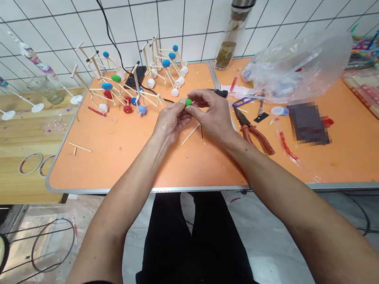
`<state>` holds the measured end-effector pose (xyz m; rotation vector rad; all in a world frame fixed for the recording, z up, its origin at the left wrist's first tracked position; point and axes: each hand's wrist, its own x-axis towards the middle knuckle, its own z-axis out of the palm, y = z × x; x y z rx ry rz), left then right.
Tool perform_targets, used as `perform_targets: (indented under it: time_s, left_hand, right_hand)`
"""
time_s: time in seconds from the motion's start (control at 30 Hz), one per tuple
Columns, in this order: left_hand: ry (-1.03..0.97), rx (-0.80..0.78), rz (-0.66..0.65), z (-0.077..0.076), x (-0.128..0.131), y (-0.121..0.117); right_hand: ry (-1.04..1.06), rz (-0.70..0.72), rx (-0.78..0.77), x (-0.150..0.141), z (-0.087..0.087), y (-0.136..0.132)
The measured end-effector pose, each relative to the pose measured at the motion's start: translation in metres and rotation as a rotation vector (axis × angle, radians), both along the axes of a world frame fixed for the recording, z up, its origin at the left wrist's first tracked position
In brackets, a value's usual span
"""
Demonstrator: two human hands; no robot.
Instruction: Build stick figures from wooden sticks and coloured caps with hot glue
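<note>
While left hand (171, 122) and right hand (212, 113) pinch small green piece (188, 102) between fingertips, both half-closed over orange table (113, 159). Thin wooden stick (190, 134) just below green piece; red-handled pliers (254, 131) right of it; stick-and-cap models (137, 85) beyond it.

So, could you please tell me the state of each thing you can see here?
Left hand, pinching the small green oval piece
Right hand, pinching it too
Red-handled steel pliers, shut, on the orange table
Crumpled clear plastic bag, lying loose
Steel-capped glass bottle, lid on
</note>
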<state>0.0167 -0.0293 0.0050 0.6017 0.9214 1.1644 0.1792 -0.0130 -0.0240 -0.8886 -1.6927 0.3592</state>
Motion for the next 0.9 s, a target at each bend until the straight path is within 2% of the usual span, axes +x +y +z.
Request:
perform_targets:
  time_s: [0.17,0.4,0.6,0.9]
  left_hand:
    - [0.019,-0.027,-0.028,0.002,0.002,-0.002]
    - [0.033,0.018,-0.05,-0.002,-0.001,0.0]
    - [-0.023,-0.012,-0.124,-0.001,-0.002,0.0]
    - [-0.093,-0.073,-0.1,0.008,-0.005,-0.003]
  right_hand:
    - [-0.022,-0.007,0.019,0.001,-0.001,0.001]
    - [-0.063,-0.001,0.017,0.0,0.001,-0.002]
    - [-0.056,-0.026,0.031,0.0,0.0,-0.003]
    - [-0.004,0.039,0.036,-0.005,0.003,-0.004]
